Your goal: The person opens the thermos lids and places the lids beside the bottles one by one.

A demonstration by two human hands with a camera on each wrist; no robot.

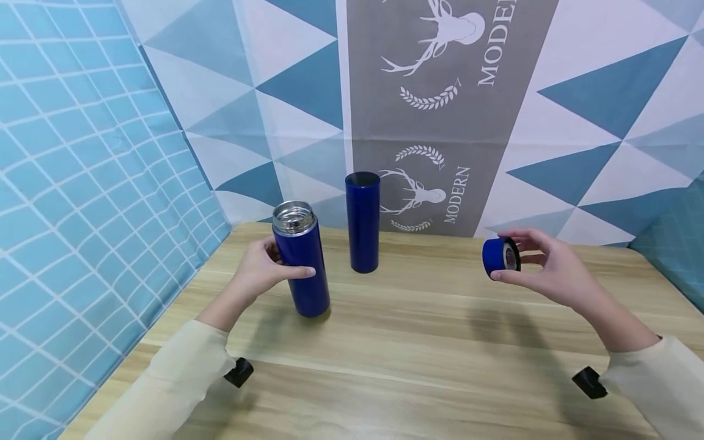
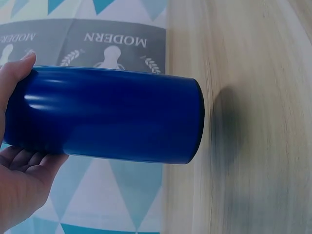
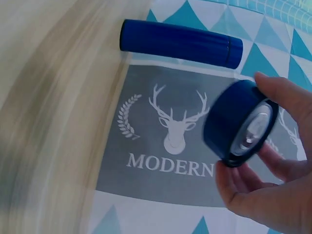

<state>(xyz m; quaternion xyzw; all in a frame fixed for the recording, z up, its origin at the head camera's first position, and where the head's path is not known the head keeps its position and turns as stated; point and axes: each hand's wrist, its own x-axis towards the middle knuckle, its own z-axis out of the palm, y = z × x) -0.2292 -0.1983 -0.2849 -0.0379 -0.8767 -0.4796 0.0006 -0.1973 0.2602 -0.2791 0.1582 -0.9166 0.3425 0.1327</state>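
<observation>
My left hand [image 1: 263,269] grips a blue thermos bottle [image 1: 302,263] round its upper body, thumb across the front. Its lid is off, so the bare steel mouth [image 1: 294,217] shows at the top. In the left wrist view the bottle's base [image 2: 195,122] hangs close over the table, with a shadow beside it. Away to the right, my right hand [image 1: 555,269] pinches a short blue lid [image 1: 496,256] between thumb and fingers. The lid is tilted on its side, its silvery inside [image 3: 253,129] turned towards my palm.
A second blue thermos [image 1: 363,226], slimmer and with its lid on, stands upright on the wooden table [image 1: 385,366] between my hands, near the back edge. Behind the table hangs a patterned cloth [image 1: 429,122]; a blue gridded cloth [image 1: 82,183] covers the left side.
</observation>
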